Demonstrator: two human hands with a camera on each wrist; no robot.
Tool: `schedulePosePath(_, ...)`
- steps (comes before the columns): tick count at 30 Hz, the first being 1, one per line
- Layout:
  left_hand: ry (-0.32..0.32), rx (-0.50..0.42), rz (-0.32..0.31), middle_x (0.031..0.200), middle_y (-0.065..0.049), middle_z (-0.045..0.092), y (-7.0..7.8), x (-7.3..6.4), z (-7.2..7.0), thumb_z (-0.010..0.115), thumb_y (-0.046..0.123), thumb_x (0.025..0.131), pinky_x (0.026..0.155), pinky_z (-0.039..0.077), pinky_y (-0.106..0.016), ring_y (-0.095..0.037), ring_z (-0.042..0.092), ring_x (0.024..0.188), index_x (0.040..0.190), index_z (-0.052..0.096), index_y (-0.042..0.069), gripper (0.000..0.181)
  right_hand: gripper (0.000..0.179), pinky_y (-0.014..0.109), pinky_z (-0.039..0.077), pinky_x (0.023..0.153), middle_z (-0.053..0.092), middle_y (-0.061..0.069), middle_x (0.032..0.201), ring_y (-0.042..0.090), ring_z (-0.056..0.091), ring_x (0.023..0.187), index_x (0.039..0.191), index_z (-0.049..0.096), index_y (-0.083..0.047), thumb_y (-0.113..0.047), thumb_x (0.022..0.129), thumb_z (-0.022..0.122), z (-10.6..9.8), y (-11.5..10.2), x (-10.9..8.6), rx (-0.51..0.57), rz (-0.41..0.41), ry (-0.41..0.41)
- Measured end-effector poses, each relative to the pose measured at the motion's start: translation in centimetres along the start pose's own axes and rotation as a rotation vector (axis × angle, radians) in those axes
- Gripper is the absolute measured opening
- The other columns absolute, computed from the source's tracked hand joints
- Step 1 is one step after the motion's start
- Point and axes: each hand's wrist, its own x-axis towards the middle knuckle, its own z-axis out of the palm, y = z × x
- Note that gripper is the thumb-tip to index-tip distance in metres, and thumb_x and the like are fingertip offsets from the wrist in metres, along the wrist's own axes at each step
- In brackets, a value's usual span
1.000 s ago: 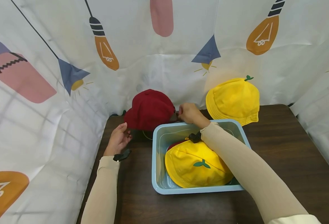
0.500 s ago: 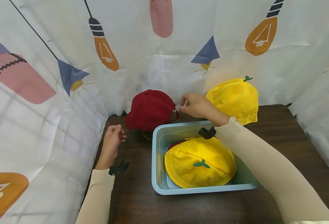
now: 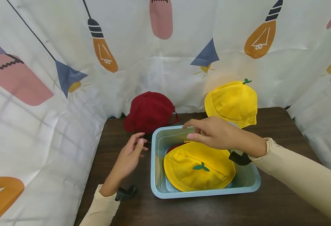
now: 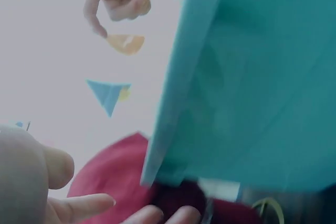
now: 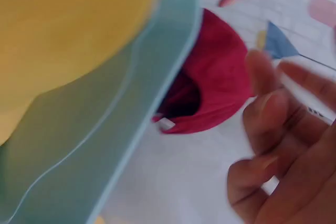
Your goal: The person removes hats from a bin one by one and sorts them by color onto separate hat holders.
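Over the back of the light blue plastic tub (image 3: 206, 193) hovers my right hand (image 3: 216, 133), its fingers loosely bent and holding nothing. Just left of the tub is my left hand (image 3: 129, 158), relaxed, with fingertips near a thin cord that hangs from the red cap (image 3: 149, 111). Whether they touch the cord I cannot tell. That cap sits on the table at the back left; its adjustable strap shows in the head view. Inside the tub lies a yellow bucket hat (image 3: 199, 168) with a green sprout, partly covering something red. Another yellow hat (image 3: 233, 102) stands behind the tub.
The dark wood table (image 3: 205, 213) carries everything. White printed curtain (image 3: 165, 75) closes off the back and both sides, close behind the red cap and the rear yellow hat.
My right hand has left the red cap's strap and come back to the right over the tub. My left hand drew away from the cap's brim, then moved right toward the tub. The cap stays put.
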Motion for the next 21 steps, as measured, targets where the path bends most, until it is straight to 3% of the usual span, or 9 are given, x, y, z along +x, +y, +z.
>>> schedulePosePath(5, -0.068, 0.031, -0.005, 0.153, -0.010, 0.049, 0.5, -1.2, 2.3, 0.043, 0.038, 0.110, 0.102, 0.053, -0.053, -0.033, 0.059, 0.125, 0.162, 0.027, 0.021, 0.057, 0.053, 0.017, 0.037, 0.051, 0.056, -0.018, 0.074, -0.002, 0.041, 0.057, 0.136, 0.061, -0.028, -0.061, 0.095, 0.061, 1.1, 0.8, -2.7, -0.170, -0.154, -0.042)
schedulePosePath(8, -0.103, 0.026, -0.002, 0.166, -0.008, 0.032, 0.6, -1.6, 3.4, 0.045, 0.039, 0.109, 0.116, 0.037, -0.059, -0.034, 0.044, 0.144, 0.165, 0.015, 0.022, 0.065, 0.065, 0.017, 0.032, 0.053, 0.053, -0.016, 0.070, -0.001, 0.037, 0.057, 0.134, 0.064, -0.027, -0.073, 0.088, 0.059, 1.9, 1.3, -3.8, -0.257, -0.222, -0.045)
schedulePosePath(11, -0.117, 0.007, 0.001, 0.172, -0.003, 0.013, 0.4, -1.8, 4.2, 0.046, 0.042, 0.109, 0.122, 0.023, -0.060, -0.032, 0.026, 0.155, 0.166, 0.004, 0.023, 0.073, 0.073, 0.018, 0.029, 0.057, 0.045, -0.018, 0.067, -0.001, 0.032, 0.057, 0.132, 0.066, -0.027, -0.080, 0.083, 0.057, 2.5, 1.7, -4.4, -0.311, -0.246, -0.058)
schedulePosePath(14, -0.118, -0.001, 0.003, 0.173, -0.002, 0.008, 0.2, -1.9, 4.7, 0.045, 0.044, 0.108, 0.123, 0.019, -0.058, -0.031, 0.022, 0.156, 0.165, -0.003, 0.024, 0.077, 0.079, 0.019, 0.030, 0.059, 0.041, -0.018, 0.067, 0.000, 0.030, 0.057, 0.131, 0.068, -0.026, -0.083, 0.077, 0.061, 3.0, 2.2, -4.7, -0.339, -0.260, -0.058)
schedulePosePath(18, -0.115, -0.001, -0.007, 0.173, -0.001, 0.008, 0.2, -2.1, 5.1, 0.045, 0.038, 0.109, 0.123, 0.019, -0.058, -0.031, 0.022, 0.156, 0.165, -0.005, 0.025, 0.076, 0.079, 0.022, 0.038, 0.062, 0.060, -0.016, 0.077, 0.002, 0.046, 0.061, 0.129, 0.070, -0.024, -0.082, 0.075, 0.064, 3.6, 2.6, -4.9, -0.360, -0.279, -0.065)
schedulePosePath(21, -0.110, 0.003, -0.017, 0.173, -0.001, 0.007, 0.2, -2.1, 5.4, 0.045, 0.035, 0.110, 0.123, 0.019, -0.059, -0.032, 0.020, 0.157, 0.165, -0.005, 0.023, 0.076, 0.070, 0.023, 0.042, 0.064, 0.072, -0.013, 0.090, 0.004, 0.058, 0.069, 0.126, 0.071, -0.023, -0.076, 0.081, 0.062, 3.9, 3.0, -4.9, -0.363, -0.303, -0.068)
